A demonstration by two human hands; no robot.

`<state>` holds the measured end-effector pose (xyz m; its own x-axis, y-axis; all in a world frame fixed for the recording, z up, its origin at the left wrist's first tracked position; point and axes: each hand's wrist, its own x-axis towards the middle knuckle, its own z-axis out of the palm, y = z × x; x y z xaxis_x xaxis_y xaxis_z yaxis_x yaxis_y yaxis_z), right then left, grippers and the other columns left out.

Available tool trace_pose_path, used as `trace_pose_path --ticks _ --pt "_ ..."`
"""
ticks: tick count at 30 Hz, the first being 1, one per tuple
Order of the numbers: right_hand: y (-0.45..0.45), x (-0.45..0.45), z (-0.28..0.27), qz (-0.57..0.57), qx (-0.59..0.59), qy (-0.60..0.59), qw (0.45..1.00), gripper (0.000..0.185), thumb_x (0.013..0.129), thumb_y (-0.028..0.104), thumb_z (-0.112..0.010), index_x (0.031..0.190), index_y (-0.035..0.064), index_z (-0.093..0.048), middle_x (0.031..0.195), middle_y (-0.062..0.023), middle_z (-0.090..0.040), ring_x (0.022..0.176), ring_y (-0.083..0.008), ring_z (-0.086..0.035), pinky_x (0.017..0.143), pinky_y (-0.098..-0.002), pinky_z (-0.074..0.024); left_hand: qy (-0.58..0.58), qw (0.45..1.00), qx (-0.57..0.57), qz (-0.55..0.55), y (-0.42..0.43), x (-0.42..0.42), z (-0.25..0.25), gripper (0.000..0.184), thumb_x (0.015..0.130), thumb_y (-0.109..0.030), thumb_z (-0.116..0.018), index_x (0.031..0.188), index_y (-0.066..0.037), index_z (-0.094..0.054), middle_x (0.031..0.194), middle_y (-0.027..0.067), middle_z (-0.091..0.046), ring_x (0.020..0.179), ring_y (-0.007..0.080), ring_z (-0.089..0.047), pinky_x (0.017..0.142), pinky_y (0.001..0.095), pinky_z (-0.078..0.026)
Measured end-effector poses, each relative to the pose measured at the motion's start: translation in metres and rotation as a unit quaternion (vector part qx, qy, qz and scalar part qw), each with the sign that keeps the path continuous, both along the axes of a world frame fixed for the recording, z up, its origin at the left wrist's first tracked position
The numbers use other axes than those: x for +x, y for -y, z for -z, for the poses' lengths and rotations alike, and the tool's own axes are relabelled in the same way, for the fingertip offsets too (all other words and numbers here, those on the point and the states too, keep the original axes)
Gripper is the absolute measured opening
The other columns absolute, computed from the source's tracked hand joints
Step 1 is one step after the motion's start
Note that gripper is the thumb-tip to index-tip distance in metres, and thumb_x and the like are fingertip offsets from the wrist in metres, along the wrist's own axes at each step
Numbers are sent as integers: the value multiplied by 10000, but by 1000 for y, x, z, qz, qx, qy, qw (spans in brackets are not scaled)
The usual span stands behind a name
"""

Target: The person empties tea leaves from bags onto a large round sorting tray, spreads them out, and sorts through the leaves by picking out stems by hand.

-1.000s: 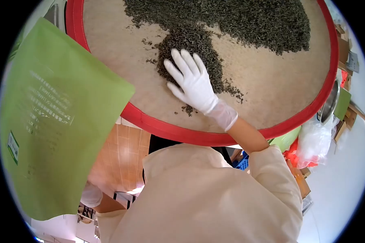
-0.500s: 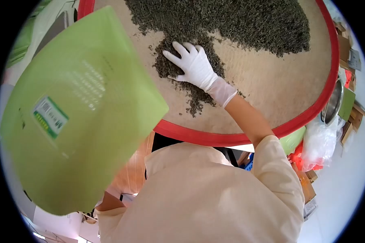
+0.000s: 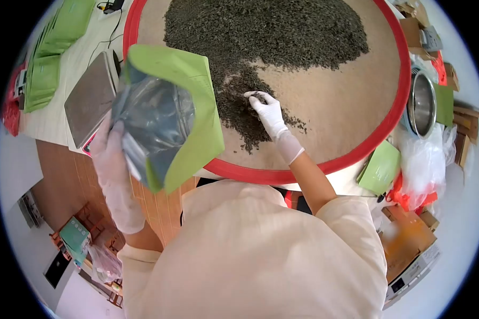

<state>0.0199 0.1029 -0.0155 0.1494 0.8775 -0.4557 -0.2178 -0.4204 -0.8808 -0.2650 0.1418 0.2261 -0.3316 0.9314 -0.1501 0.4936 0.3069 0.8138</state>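
Observation:
My gloved left hand (image 3: 112,159) is closed on the side of a green pouch (image 3: 205,106), tipped so its open mouth and silvery foil lining show. Spread on a wide round tray with a red rim (image 3: 403,74) are dark dried tea leaves (image 3: 266,32). At a small heap on the tray's near side, my right hand (image 3: 270,114), in a white glove, has its fingers curled around some of the leaves. The pouch hangs over the tray's left edge, a short way left of that hand.
A flat grey scale (image 3: 93,98) lies left of the tray, and stacked green pouches (image 3: 58,42) stand beyond it. At right are a metal bowl (image 3: 423,103), clear plastic bags (image 3: 423,159), a green pouch (image 3: 380,167) and a cardboard box (image 3: 410,234).
The pouch has moved away from the camera and turned, so its open mouth now shows, along with my left hand. My right hand has gone from spread flat on the leaves to curled.

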Motion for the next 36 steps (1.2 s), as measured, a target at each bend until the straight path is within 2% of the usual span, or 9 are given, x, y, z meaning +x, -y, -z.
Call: trace_pose_path --ticks 6,14,20,24,26,29,32,34,36 --pt "15 12 -87 128 -136 -245 951 294 867 325 -575 1092 155 -657 1045 2 -640 882 -145 -587 785 -302 -492 -67 984 -86 139 -19 51 5 419 862 -78 -496 1244 -216 -599 977 84 -690 814 138 -618 792 289 -463" --pt "6 -8 -211 164 73 -266 947 300 887 342 -539 1089 136 -620 957 -14 -633 723 -89 -578 519 -230 -410 -205 939 -95 260 -18 89 29 397 834 -241 -535 1225 -258 -597 920 158 -667 862 348 -628 775 419 -483" --pt "-12 -65 -233 103 88 -111 985 147 882 110 -585 980 50 -677 884 8 -634 743 -51 -541 704 -201 -452 -239 922 -45 302 -10 87 36 423 838 -259 -546 1259 -223 -567 889 153 -670 862 347 -633 787 436 -484" --pt "-13 -68 -209 -15 46 85 995 290 879 193 -607 1098 2 -596 1013 -102 -620 914 -165 -583 829 -288 -463 -237 918 -32 315 -17 76 42 409 847 -263 -542 1251 -205 -573 878 167 -667 858 350 -634 782 440 -485" --pt "-4 -66 -213 -97 72 200 972 409 890 262 -591 1201 2 -533 1266 -215 -486 1148 -283 -504 977 -346 -397 -229 927 -54 291 -20 69 40 395 861 -274 -534 1247 -201 -576 869 177 -665 848 354 -635 780 444 -485" --pt "9 -62 -208 -133 133 348 918 381 910 263 -557 1195 10 -557 1248 -217 -517 1126 -300 -525 997 -358 -388 -202 934 -29 294 -20 59 42 384 879 -282 -516 1251 -203 -574 867 182 -664 841 353 -636 779 450 -483" --pt "14 -54 -233 -106 111 288 945 326 938 244 -510 1157 20 -601 1167 -162 -596 956 -220 -600 868 -312 -466 -208 931 -43 299 -24 51 38 375 898 -285 -488 1253 -203 -574 866 191 -659 834 360 -632 774 449 -482" --pt "19 -49 -256 10 99 109 989 287 954 209 -474 1113 38 -640 1010 -74 -663 742 -98 -583 666 -219 -467 -171 935 -40 307 -31 41 32 372 911 -278 -484 1265 -202 -569 835 178 -665 794 317 -652 766 433 -486" --pt "26 -38 -249 106 139 118 978 282 962 186 -438 1093 59 -653 906 -2 -669 621 -21 -475 531 -150 -357 -99 962 -102 234 -39 32 26 380 914 -282 -506 1278 -189 -561 814 143 -676 750 248 -654 749 373 -489"
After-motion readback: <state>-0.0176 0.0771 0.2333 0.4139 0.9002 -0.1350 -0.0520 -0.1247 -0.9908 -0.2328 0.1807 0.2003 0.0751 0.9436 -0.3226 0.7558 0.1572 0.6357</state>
